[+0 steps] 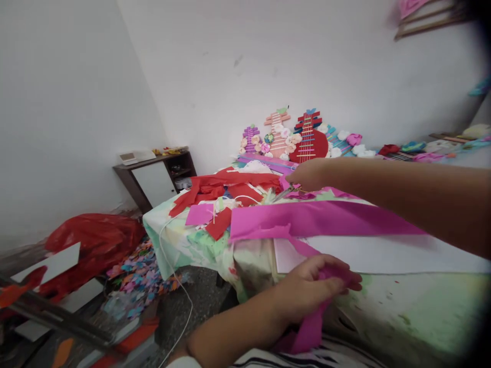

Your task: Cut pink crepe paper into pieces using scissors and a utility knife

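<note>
My left hand (pixel 318 286) is closed round a magenta crepe paper strip (pixel 311 327) near the table's front edge. The strip hangs down below the hand towards my lap, and its other part runs up over the table edge. My right hand (pixel 309 175) reaches across to the far side, its fingers at a pair of scissors (pixel 284 192) whose blades point left; part of the handles is hidden. Between the hands a wide magenta paper band (pixel 322 219) lies across a white sheet (pixel 399 255).
Red crepe paper pieces (pixel 238 180) and scraps lie at the table's left. Decorated string-instrument crafts (pixel 307 138) lean on the wall. A white cord (pixel 184 291) hangs off the stained tablecloth (pixel 422 306). On the floor are a red bag (pixel 95 230) and colourful petals (pixel 138 276).
</note>
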